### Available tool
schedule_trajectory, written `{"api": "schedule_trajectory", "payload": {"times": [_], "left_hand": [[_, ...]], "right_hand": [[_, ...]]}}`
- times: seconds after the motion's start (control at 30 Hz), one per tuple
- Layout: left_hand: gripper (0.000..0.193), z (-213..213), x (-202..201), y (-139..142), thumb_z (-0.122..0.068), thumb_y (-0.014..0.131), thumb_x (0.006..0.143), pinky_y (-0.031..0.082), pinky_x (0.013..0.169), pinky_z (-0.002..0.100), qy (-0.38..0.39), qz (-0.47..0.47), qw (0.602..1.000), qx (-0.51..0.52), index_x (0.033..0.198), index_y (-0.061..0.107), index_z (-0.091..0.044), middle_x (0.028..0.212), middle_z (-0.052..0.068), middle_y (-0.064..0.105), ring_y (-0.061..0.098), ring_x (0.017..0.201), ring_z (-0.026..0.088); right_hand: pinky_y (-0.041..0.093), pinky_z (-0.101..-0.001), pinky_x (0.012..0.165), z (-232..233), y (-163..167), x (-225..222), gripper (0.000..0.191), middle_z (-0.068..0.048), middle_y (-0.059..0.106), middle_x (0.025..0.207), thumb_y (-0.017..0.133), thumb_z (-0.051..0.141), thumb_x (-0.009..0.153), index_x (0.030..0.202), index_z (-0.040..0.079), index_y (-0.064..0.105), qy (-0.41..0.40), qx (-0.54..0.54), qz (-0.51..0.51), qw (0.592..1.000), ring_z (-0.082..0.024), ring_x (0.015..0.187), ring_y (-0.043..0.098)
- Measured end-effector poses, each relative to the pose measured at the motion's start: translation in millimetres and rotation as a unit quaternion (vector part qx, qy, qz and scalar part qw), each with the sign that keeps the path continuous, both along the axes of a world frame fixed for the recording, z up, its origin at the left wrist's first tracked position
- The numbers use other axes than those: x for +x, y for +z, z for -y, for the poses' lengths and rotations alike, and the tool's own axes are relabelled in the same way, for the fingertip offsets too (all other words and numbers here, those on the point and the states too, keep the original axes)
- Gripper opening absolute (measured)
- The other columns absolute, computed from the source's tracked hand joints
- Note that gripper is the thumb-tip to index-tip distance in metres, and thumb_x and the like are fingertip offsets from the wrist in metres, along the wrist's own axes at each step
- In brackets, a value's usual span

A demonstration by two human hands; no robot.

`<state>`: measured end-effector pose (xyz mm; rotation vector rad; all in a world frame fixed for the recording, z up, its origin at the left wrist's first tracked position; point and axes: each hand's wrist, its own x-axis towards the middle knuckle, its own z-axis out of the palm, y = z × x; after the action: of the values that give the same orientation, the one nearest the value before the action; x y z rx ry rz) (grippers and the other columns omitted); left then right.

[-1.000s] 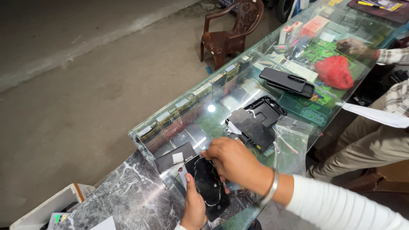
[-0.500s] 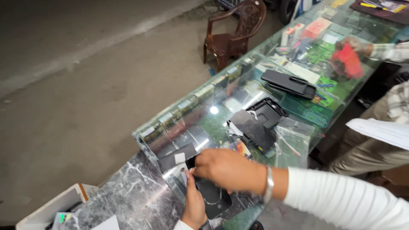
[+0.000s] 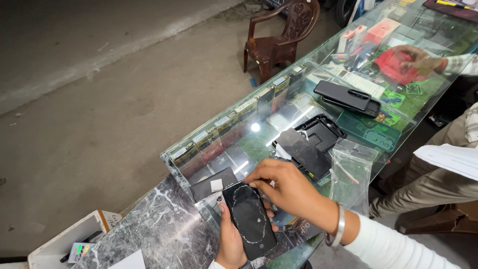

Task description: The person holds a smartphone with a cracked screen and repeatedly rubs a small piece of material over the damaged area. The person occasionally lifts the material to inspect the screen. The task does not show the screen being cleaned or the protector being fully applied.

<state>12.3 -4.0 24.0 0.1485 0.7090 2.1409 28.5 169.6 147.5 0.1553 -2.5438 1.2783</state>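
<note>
Near the bottom of the view, over the marble slab (image 3: 149, 234), the left hand (image 3: 231, 241) is wrapped around a black phone (image 3: 249, 219) from below and holds it tight. The phone's long side runs from near right to far left. The right hand (image 3: 289, 192) comes over from the right, and its fingertips (image 3: 256, 182) pinch the far top edge. Both hands touch the phone. A glass counter (image 3: 259, 107) with phone cases (image 3: 318, 137) lies farther away.

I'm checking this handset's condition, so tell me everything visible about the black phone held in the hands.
The black slab-shaped phone has a dark, glossy glass face marked with pale wavy smears and specks. It lies face up, tilted slightly, over the marble-and-glass counter. The left hand cradles it from below; the right hand has fingertips on its top edge.
</note>
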Motion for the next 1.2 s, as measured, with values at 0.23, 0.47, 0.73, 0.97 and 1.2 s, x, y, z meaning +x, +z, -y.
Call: {"api": "schedule_trajectory", "payload": {"times": [0.23,0.47,0.73,0.97,1.2], "left_hand": [[0.097,1.9,0.8,-4.1,-0.077,0.018,0.093,0.06,0.079,0.042,-0.005,0.007,1.0,-0.021,0.128,0.058,0.004,0.104,0.015,0.07,0.074,0.086,0.03],[0.075,0.6,4.4,-6.0,-0.059,0.022,0.098,0.057,0.091,0.039,0.057,0.086,0.99,-0.092,0.132,0.058,-0.004,0.113,0.014,0.072,0.072,0.098,0.024],[0.084,-2.7,2.8,-20.3,-0.069,0.016,0.098,0.061,0.078,0.039,0.017,-0.03,0.998,-0.053,0.123,0.06,-0.001,0.101,0.013,0.071,0.074,0.082,0.027],[0.085,-2.2,1.9,-18.4,-0.07,0.019,0.097,0.061,0.079,0.041,0.012,-0.005,0.997,-0.078,0.12,0.06,0.0,0.099,0.014,0.072,0.074,0.082,0.029],[0.082,-2.5,1.2,-5.4,-0.069,0.02,0.098,0.061,0.081,0.045,0.033,-0.015,0.999,-0.024,0.125,0.057,-0.001,0.109,0.014,0.068,0.073,0.085,0.028]], "right_hand": [[0.055,-0.0391,0.071,8.2,-14.5,3.4,0.014,-0.004,0.072,0.086,0.076,0.008,0.078,0.092,0.01,0.079,-0.05,0.128,-0.083,0.987,-0.027,0.083,0.068],[0.049,-0.0422,0.072,18.4,-22.6,10.5,0.028,-0.003,0.071,0.093,0.07,0.003,0.075,0.101,0.01,0.077,-0.051,0.191,-0.078,0.977,-0.025,0.091,0.068],[0.054,-0.0393,0.081,-19.2,-15.0,-12.0,0.038,-0.007,0.069,0.1,0.074,0.008,0.073,0.111,0.004,0.074,0.156,0.228,-0.101,0.956,-0.028,0.098,0.066],[0.057,-0.0364,0.078,7.4,-31.2,-2.0,0.026,-0.004,0.072,0.093,0.068,0.003,0.08,0.102,0.011,0.08,-0.024,0.102,0.055,0.993,-0.026,0.091,0.071],[0.054,-0.04,0.083,-19.2,-8.7,-22.7,0.037,-0.008,0.069,0.102,0.071,0.004,0.071,0.108,0.003,0.074,0.233,0.214,-0.11,0.942,-0.03,0.098,0.066]]}}
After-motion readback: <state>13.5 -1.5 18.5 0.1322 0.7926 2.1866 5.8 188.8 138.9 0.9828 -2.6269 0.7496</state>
